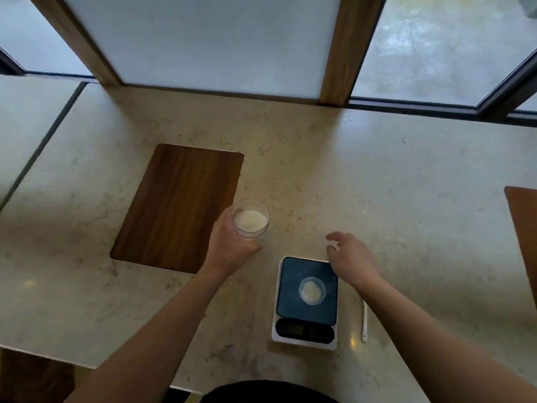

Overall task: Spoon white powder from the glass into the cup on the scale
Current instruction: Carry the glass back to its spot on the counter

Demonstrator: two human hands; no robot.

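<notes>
A clear glass (250, 219) holding white powder stands on the marble counter, and my left hand (232, 245) is wrapped around its near side. A small clear cup (311, 290) with some white powder sits in the middle of the scale's dark platform (293, 303). My right hand (350, 258) hovers just past the scale's far right corner, fingers apart and holding nothing. A white spoon (364, 321) lies flat on the counter to the right of the scale, partly under my right forearm.
A dark wooden inlay (177, 207) lies in the marble counter (377, 170) left of the glass. Another wooden panel (526, 228) shows at the right edge. Windows and wooden posts line the back. The counter's near edge runs along the lower left.
</notes>
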